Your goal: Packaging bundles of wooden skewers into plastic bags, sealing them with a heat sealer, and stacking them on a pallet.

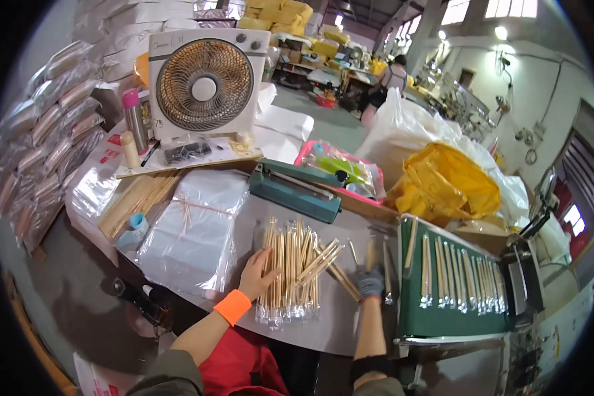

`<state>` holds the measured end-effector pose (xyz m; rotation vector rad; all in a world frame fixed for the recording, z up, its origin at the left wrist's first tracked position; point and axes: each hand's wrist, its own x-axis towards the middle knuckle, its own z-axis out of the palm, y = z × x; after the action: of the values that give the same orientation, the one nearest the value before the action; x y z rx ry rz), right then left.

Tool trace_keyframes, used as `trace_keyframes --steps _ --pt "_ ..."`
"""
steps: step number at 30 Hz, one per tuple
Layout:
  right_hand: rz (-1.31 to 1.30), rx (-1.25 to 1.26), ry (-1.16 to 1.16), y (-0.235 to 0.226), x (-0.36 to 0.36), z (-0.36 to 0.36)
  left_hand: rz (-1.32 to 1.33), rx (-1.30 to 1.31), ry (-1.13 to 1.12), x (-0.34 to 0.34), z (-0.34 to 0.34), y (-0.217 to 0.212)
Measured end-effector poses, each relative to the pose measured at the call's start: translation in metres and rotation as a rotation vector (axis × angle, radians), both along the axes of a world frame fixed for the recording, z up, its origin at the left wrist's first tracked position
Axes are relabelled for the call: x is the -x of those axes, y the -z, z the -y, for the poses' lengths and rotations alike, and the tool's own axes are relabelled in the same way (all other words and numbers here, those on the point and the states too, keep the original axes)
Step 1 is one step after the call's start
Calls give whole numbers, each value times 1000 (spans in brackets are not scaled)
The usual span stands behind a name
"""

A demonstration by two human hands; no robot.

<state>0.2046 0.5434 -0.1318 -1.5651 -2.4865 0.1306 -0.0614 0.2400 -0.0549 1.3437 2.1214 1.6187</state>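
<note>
A pile of wooden chopsticks in clear wrappers lies on the grey tabletop in front of me. My left hand, bare with an orange wristband, rests on the pile's left side, thumb and fingers apart. Several chopsticks lie crosswise on its right side. My right hand, in a grey glove, is over the table right of the pile. Motion smears its fingers, so whether they hold anything is unclear. Beside it, toward the belt, is a single wrapped piece.
Wrapped chopsticks lie in a row on a green conveyor belt at right. Left of the pile sits a tied stack of clear bags. Behind are a teal bag sealer, a pink tray, a yellow bag and a box fan.
</note>
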Motion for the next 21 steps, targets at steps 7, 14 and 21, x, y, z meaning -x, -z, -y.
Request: trace_keyframes --steps 7,14,21 --pt "-396 57 -463 -81 151 231 11 -5 -70 12 36 5" --pt "-614 -130 -399 -74 149 261 83 -4 -146 18 70 1" --pt "-614 -166 -449 -66 147 260 -6 -37 -178 19 72 3"
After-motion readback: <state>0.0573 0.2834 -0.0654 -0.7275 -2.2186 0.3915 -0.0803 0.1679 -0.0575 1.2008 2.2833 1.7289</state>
